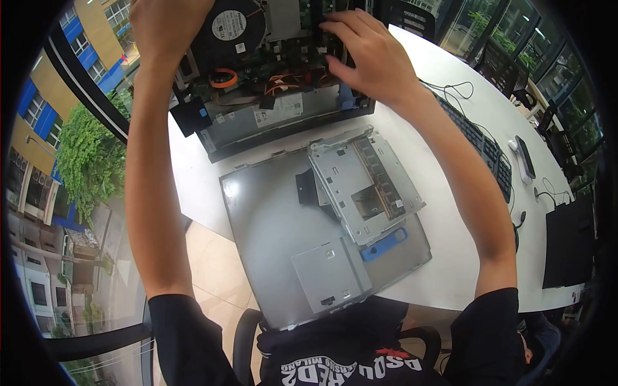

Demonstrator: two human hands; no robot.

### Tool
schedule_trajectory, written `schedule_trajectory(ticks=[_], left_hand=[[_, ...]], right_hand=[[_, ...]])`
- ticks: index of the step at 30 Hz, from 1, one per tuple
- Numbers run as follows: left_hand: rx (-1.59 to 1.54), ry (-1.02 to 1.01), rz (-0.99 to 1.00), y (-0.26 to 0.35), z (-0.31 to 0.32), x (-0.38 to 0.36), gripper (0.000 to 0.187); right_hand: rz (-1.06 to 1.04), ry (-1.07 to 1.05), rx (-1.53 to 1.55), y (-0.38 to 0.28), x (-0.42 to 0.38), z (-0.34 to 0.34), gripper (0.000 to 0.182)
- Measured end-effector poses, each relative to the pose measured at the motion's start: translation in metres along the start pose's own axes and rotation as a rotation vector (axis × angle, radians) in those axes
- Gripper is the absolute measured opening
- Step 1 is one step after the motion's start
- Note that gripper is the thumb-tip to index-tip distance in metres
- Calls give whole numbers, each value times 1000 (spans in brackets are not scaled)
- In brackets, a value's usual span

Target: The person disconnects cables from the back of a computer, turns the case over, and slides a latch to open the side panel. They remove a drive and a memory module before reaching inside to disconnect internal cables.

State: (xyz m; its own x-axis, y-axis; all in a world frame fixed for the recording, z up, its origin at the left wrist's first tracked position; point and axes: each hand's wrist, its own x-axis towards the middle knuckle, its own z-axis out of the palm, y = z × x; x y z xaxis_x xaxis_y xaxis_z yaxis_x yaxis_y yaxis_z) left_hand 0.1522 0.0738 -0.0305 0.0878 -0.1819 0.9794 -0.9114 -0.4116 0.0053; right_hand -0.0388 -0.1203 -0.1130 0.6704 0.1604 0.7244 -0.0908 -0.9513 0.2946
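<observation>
An opened computer case [277, 119] lies at the top of the view, with a round black fan [230, 26], a green circuit board and orange cables inside. My left hand [168, 26] is at the case's upper left, beside the fan; its fingers are cut off by the frame edge. Over the right part of the board, my right hand [370, 55] has its fingers apart, with fingertips near the board's parts. Nearer me lies a flat metal side panel [264, 238]. A metal bracket [341, 186] holding a memory stick [380, 177] rests on it, beside a blue latch [386, 246].
The white table [444, 257] carries a black keyboard [473, 138] with cables, a white and black device [524, 157] and a dark flat panel [570, 244] at the right. A chair armrest [248, 341] is below. Part of another person shows at the lower right.
</observation>
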Motion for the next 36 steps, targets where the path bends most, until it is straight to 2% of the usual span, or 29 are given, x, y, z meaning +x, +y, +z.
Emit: schedule_trajectory(ticks=[1, 4, 8, 11, 16, 19, 22, 25, 28, 31, 34, 36], left_hand=[[-5, -17, -24, 4, -4, 0, 42], [-9, 10, 3, 3, -2, 2, 42], [23, 58, 71, -3, 1, 0, 42], [-16, -31, -23, 4, -8, 2, 41], [-20, 5, 60, -6, 1, 2, 42], [-7, 9, 33, -3, -1, 2, 42], [3, 6, 10, -2, -1, 1, 42], [2, -16, -1, 0, -2, 2, 43], [3, 11, 60, -5, 0, 1, 42], [6, 30, 82, -9, 2, 2, 42], [-13, -12, 24, -7, 0, 1, 43], [-20, -14, 8, -3, 0, 1, 43]], right_hand=[[-14, 31, -68, 4, 3, 2, 49], [-80, -160, -244, 5, 0, 21, 44], [-93, -143, -267, 10, -2, 29, 37], [-101, -159, -292, 15, 0, 29, 30], [-125, -178, -367, 16, 7, 36, 22], [-186, -68, -355, 18, 7, 40, 9], [-100, -230, -358, 16, 8, 35, 17], [-74, -223, -306, 17, 7, 35, 17], [-36, -179, -213, 14, 6, 32, 19], [-10, 44, -86, 12, 11, 19, 23], [-110, 275, -214, 23, 33, 4, 23], [-83, 360, -282, 15, 51, -20, 33]])
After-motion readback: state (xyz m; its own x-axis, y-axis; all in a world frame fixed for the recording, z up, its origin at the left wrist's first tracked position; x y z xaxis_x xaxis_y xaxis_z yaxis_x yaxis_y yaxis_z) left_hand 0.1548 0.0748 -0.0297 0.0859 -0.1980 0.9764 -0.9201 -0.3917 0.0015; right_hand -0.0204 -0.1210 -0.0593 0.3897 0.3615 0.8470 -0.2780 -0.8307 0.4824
